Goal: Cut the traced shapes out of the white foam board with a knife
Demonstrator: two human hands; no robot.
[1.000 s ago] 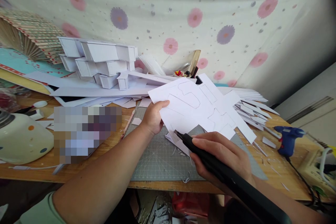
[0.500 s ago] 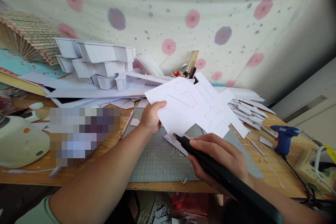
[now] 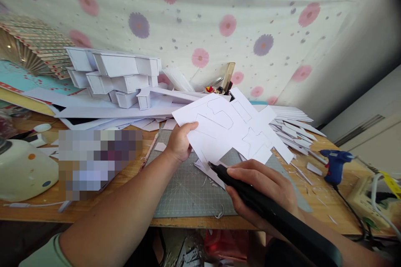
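The white card sheet (image 3: pixel 228 129) is held tilted above the grey cutting mat (image 3: pixel 184 187), near the centre of the desk. Pencilled outlines of several parts are visible on its face. Its lower edge at 6 o'clock already shows stepped notches where parts appear to have been removed; most drawn outlines remain uncut, so the cutting is judged partly complete.

The left hand (image 3: pixel 180 144) is closed on the sheet's edge at 9 o'clock, thumb on top and fingers beneath.

The right hand (image 3: pixel 263 192) is wrapped around a black cutting tool (image 3: pixel 247 194), whose tip meets the sheet's lower edge at about 7 o'clock. The tool body runs back toward 4 o'clock, out of view.

Loose white offcuts (image 3: pixel 208 169) lie on the mat below the sheet.

Further out:
- At 10 o'clock, a white card model (image 3: pixel 115 75) stands on stacked sheets.
- At 3 o'clock, cut strips (image 3: pixel 294 127) are piled up; beyond them lies a blue glue gun (image 3: pixel 335 162).
- At 12 o'clock, a container of tools (image 3: pixel 219 85) stands against the flowered cloth (image 3: pixel 219 21).
- At 9 o'clock, a cream spotted object (image 3: pixel 25 171) sits on the wooden desk (image 3: pixel 131 208).
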